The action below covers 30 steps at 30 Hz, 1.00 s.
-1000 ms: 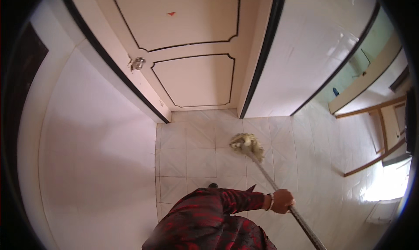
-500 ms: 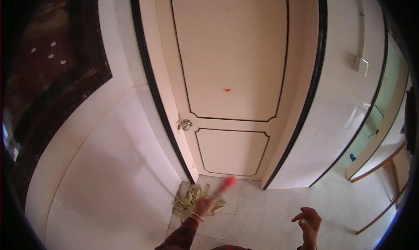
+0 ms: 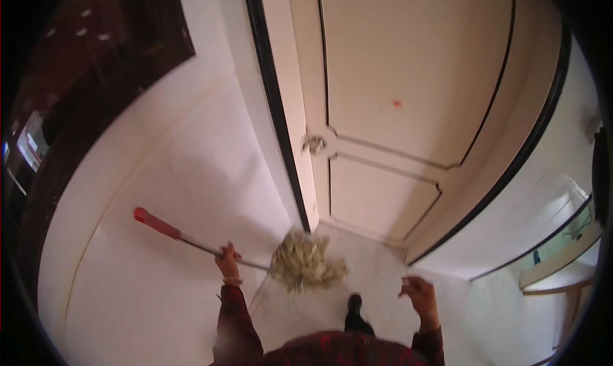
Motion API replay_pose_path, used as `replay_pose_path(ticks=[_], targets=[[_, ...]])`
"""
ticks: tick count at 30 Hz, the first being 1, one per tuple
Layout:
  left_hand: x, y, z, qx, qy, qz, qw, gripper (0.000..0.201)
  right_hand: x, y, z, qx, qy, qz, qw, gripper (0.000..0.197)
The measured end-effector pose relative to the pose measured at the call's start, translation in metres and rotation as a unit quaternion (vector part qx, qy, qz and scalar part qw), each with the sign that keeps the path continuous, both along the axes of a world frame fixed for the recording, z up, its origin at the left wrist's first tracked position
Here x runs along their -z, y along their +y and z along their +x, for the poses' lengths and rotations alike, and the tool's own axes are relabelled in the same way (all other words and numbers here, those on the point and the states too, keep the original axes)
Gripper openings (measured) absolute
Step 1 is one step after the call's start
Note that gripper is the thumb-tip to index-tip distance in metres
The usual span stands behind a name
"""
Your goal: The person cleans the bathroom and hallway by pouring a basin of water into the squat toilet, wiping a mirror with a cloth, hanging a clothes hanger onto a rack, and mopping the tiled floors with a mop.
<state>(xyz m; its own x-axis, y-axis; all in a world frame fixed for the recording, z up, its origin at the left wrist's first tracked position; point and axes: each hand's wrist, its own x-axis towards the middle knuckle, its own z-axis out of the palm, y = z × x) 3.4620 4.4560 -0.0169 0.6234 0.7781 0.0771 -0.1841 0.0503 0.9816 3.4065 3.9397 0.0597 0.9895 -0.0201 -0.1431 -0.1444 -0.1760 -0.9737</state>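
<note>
A mop with a red grip (image 3: 156, 223), a thin metal shaft (image 3: 202, 245) and a pale greenish strand head (image 3: 305, 262) slants across the left side. Its grip end points left against the white wall. The mop head rests on the floor at the corner beside the door frame. My left hand (image 3: 227, 262) is closed around the shaft between grip and head, a bracelet on its wrist. On the other side, my right hand (image 3: 420, 294) hangs over the floor with loosely bent fingers and nothing visible in it.
Ahead is a cream door (image 3: 415, 59) with dark trim lines and a round metal knob (image 3: 314, 144). Black-edged framing borders it. A dark framed panel (image 3: 128, 53) hangs on the left wall. My shoe (image 3: 354, 302) shows on the tiles; wooden furniture (image 3: 562, 288) stands at right.
The mop's red grip has swung from pointing right toward the door to pointing left at the wall. My left hand moved left and holds the shaft lower. The view has turned left.
</note>
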Motion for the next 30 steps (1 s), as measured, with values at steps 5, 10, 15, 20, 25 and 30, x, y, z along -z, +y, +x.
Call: replay_pose_path(ticks=[5, 10, 15, 20, 25, 30], targets=[[-0.006, 0.004, 0.015, -0.035, 0.025, 0.034, 0.999, 0.033, 0.005, -0.007, 0.083, -0.060, 0.007, 0.027, 0.998, 0.020], [-0.005, -0.010, 0.031, -0.049, 0.040, 0.046, 0.997, 0.032, 0.024, 0.003, 0.159, -0.097, -0.014, -0.029, 0.995, 0.020], [-0.006, -0.017, 0.038, -0.058, 0.041, 0.029, 0.997, 0.032, 0.044, 0.056, 0.226, -0.166, -0.016, -0.049, 0.985, 0.024], [-0.007, -0.007, 0.046, -0.063, 0.030, 0.002, 0.998, 0.031, 0.069, 0.131, 0.307, -0.204, -0.016, -0.072, 0.976, 0.031], [-0.005, 0.014, 0.060, -0.066, 0.038, 0.004, 0.997, 0.032, 0.075, 0.210, 0.400, -0.111, 0.076, 0.016, 0.991, 0.042], [-0.007, 0.041, 0.075, -0.077, 0.048, -0.006, 0.996, 0.031, 0.081, 0.276, 0.492, -0.014, 0.150, 0.096, 0.984, 0.049]])
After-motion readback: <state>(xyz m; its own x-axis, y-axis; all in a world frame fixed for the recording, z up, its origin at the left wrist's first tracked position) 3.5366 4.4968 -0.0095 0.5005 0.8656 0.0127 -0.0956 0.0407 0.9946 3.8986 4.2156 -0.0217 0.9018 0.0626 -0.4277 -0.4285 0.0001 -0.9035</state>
